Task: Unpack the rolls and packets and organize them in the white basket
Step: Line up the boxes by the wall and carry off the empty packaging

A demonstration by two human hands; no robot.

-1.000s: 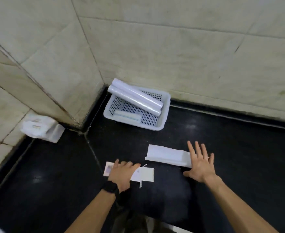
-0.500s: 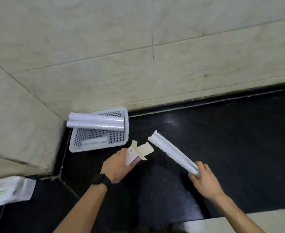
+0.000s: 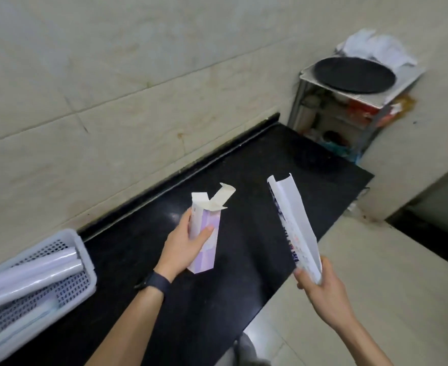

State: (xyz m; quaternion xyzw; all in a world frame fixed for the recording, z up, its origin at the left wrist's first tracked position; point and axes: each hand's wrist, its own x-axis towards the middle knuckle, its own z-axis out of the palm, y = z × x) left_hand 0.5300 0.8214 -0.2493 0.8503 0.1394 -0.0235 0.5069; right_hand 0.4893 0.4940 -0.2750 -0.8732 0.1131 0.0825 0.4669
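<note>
Both cartons lay on the black worktop [image 3: 244, 273] a second ago; now each is lifted. The left hand [image 3: 183, 247] grips a purple-and-white carton [image 3: 207, 233] with its flaps open, and the right hand [image 3: 320, 286] clasps a long white box [image 3: 294, 220]. Both look empty, so probably discards. The rolls [image 3: 33, 276] lie in the white basket [image 3: 85, 257] at near left. The long box's print is too blurred to read.

— What colours are you reading?
— I see a lilac-and-white cardboard box [image 3: 210, 249] with cream flaps, a long white paper packet [image 3: 295, 223] printed blue and red, glossy white plastic rolls [image 3: 27, 278], a white perforated plastic basket [image 3: 87, 257], a glossy black stone counter [image 3: 249, 233].
</note>
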